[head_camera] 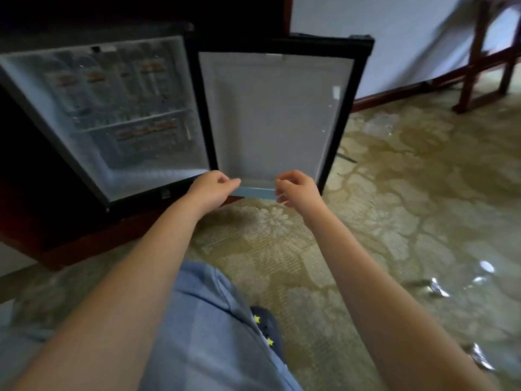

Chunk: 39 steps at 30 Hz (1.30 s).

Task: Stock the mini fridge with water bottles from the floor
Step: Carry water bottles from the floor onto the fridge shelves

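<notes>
inside, the water bottles (112, 88) stood in blurred rows in the mini fridge (118, 114), some on the upper shelf (135, 121) with orange labels, a few more below it on the fridge bottom. clear plastic lay on the carpet (394, 210) at the right: one transparent shape (379, 124) near the door's far edge, and glinting crinkled wrap (451, 283) close to the right forearm; whether either held bottles could not be told through the blur.

the fridge sat in a dark wooden cabinet (56, 221), its door (279, 114) swung wide to the right, pale inner lining facing the camera. along the door's bottom edge ran a light blue rail (255, 191). the left hand (210, 190) was at the rail's left end, fingers curled with thumb and forefinger pinched together at it. the right hand (296, 189) was at the rail's right end, fingers loosely bent and partly spread, tips at or touching the rail; a firm hold there could not be confirmed.

both bare forearms reached forward from the bottom of the view. between them showed a knee in blue fabric (208, 328) and a dark shoe (267, 328) with yellow stars. a white wall (394, 38) with a wooden baseboard and the legs of a wooden stand (485, 66) lay at the upper right.
</notes>
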{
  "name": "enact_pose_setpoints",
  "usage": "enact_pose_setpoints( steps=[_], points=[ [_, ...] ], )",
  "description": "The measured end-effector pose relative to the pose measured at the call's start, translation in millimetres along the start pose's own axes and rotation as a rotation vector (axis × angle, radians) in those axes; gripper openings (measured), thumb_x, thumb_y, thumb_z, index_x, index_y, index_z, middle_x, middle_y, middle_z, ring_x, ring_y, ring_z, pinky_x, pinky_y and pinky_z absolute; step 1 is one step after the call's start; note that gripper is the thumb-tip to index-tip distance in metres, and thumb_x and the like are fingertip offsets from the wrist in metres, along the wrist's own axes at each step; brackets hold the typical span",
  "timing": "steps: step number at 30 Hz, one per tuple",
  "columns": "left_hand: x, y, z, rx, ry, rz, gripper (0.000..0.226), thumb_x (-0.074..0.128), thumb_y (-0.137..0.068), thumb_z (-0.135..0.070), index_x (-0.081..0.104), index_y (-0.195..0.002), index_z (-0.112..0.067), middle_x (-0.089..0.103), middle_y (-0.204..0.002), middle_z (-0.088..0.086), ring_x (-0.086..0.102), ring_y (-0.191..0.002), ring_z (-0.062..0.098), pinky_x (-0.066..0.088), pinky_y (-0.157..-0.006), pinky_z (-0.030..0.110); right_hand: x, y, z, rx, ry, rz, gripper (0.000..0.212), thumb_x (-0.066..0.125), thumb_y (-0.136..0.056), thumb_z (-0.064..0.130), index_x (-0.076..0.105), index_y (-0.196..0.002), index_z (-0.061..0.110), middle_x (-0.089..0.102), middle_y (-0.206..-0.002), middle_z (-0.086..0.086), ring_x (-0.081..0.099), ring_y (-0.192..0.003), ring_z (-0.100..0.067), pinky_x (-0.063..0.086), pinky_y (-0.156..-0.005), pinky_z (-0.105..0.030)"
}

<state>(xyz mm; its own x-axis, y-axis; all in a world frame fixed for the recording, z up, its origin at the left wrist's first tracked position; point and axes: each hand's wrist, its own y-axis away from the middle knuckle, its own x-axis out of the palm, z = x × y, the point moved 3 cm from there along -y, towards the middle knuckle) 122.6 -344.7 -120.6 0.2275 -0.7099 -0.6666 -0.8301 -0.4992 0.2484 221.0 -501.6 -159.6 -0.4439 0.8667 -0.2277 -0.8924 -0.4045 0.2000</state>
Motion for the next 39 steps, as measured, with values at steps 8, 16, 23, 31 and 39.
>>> enact_pose_setpoints(
  steps=[8, 16, 23, 31, 39],
  points=[
    [134.3, 14.4, -66.2, 0.124, -0.087, 0.255, 0.032, 0.056, -0.091, -0.039, 0.062, -0.103, -0.01, 0.06, -0.101, 0.005, 0.054, -0.091, 0.02, 0.04, -0.077, 0.03, -130.3, 36.2, -102.7, 0.193, -0.07, -0.228, 0.013, 0.055, -0.093, 0.012, 0.056, -0.083, 0.018, 0.059, -0.071, -0.004, 0.053, -0.055, -0.015, 0.041, -0.046, -0.019],
    [241.9, 28.6, -111.4, 0.218, -0.235, 0.472, 0.035, 0.055, -0.091, -0.041, 0.062, -0.109, -0.012, 0.059, -0.109, 0.005, 0.055, -0.099, 0.021, 0.043, -0.082, 0.03, -241.0, 63.8, -217.0, 0.424, -0.069, -0.522, 0.012, 0.055, -0.09, 0.01, 0.057, -0.08, 0.016, 0.059, -0.075, -0.005, 0.053, -0.059, -0.017, 0.038, -0.052, -0.023],
    [296.5, 3.7, -154.3, 0.285, -0.342, 0.536, 0.045, 0.058, -0.09, -0.038, 0.056, -0.123, -0.007, 0.057, -0.123, 0.009, 0.054, -0.111, 0.025, 0.044, -0.094, 0.035, -323.8, 63.8, -276.8, 0.622, 0.13, -0.812, 0.038, 0.057, -0.086, 0.016, 0.056, -0.123, 0.008, 0.058, -0.12, -0.015, 0.055, -0.112, -0.032, 0.044, -0.093, -0.037],
    [337.3, -28.9, -207.7, 0.445, -0.421, 0.623, 0.063, 0.059, -0.087, -0.044, 0.042, -0.139, -0.013, 0.05, -0.138, 0.006, 0.05, -0.123, 0.023, 0.043, -0.1, 0.036, -393.9, 28.7, -291.0, 0.64, 0.612, -0.687, 0.067, 0.047, -0.095, 0.025, 0.014, -0.152, 0.014, 0.017, -0.159, -0.007, 0.025, -0.141, -0.032, 0.025, -0.113, -0.041],
    [353.7, -49.1, -189.6, 0.42, -0.486, 0.673, 0.059, 0.058, -0.087, -0.046, 0.047, -0.135, -0.013, 0.051, -0.136, 0.006, 0.051, -0.122, 0.023, 0.043, -0.102, 0.042, -393.7, 6.3, -309.0, 0.687, 0.794, -0.489, 0.053, 0.038, -0.101, 0.029, 0.02, -0.148, 0.014, 0.035, -0.148, -0.014, 0.049, -0.123, -0.034, 0.05, -0.088, -0.043]
  ],
)
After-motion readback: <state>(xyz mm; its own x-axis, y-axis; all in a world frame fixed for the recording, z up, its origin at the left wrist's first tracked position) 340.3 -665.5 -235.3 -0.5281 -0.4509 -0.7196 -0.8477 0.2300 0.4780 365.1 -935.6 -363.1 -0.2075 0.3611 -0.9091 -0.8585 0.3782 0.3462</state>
